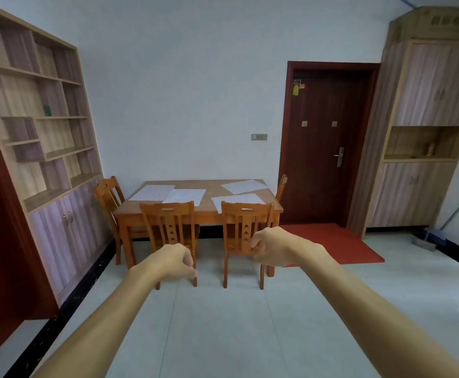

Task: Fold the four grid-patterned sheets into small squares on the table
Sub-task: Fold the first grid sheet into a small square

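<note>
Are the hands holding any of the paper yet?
No. The left hand and the right hand are both curled around nothing. The four sheets lie flat on the table, far from them.

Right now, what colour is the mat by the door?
Red mat, clearest in the head view.

A pale wall is seen across the centre of the frame, with a light tiled floor below. A wooden table is set against it, ringed by wooden chairs. Open shelving over cupboards is placed at left. A dark red door, a red mat and a tall cabinet are placed at right.
</note>
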The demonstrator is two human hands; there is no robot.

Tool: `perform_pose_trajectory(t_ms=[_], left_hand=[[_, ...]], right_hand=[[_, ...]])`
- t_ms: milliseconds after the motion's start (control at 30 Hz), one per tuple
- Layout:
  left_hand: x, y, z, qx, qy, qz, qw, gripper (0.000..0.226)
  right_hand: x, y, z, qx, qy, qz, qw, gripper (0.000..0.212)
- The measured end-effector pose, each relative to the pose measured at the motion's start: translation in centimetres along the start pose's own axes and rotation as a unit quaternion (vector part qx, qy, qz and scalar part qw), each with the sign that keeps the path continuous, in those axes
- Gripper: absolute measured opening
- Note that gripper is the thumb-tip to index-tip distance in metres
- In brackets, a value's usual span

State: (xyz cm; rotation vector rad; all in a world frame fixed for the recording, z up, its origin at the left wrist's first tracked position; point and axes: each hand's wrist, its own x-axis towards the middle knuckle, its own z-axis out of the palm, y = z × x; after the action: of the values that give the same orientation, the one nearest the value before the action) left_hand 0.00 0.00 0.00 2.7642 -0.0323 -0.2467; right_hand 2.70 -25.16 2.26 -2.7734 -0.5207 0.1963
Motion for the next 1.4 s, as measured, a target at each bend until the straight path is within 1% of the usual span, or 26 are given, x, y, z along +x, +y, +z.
perform_pose_trajectory(t_ms=[233, 400, 500, 633, 733, 833, 1167, 1400], left_hand=[[3.9, -0.5, -0.3, -0.048, 0.010, 0.008, 0.999, 0.028], [8.6, -1.2, -0.3, -0.038, 0.005, 0.004, 0.999, 0.029], [12.0, -2.1, -0.7, -0.034, -0.001, -0.007, 0.999, 0.024], [17.0, -2.7, -1.5, -0.018, -0.007, -0.017, 1.000, 0.034], [20.9, -2.5, -2.4, -0.013, -0.009, -0.030, 0.999, 0.035], [25.0, -2.1, -3.3, -0.007, -0.011, -0.035, 0.999, 0.034], [36.5, -2.6, -3.7, 0.016, -0.017, -0.016, 1.000, 0.029], [44.5, -5.6, -3.3, 0.007, -0.052, -0.004, 0.999, 0.030]], right_hand=[[3.7, 0.8, 0.1, 0.011, 0.012, -0.008, 1.000, 0.043], [8.1, 2.3, 0.4, 0.009, 0.014, -0.019, 1.000, 0.044], [11.6, 3.6, 0.7, 0.013, 0.011, -0.028, 0.999, 0.043], [17.3, 5.3, 0.9, 0.029, 0.008, -0.029, 0.999, 0.044], [21.7, 6.6, 0.8, 0.043, 0.006, -0.035, 0.998, 0.041], [25.8, 8.0, 0.0, 0.041, 0.004, -0.040, 0.998, 0.043], [36.4, 12.6, -0.6, 0.050, -0.013, -0.014, 0.999, 0.047], [44.3, 14.2, 0.5, 0.035, -0.036, 0.008, 0.999, 0.045]])
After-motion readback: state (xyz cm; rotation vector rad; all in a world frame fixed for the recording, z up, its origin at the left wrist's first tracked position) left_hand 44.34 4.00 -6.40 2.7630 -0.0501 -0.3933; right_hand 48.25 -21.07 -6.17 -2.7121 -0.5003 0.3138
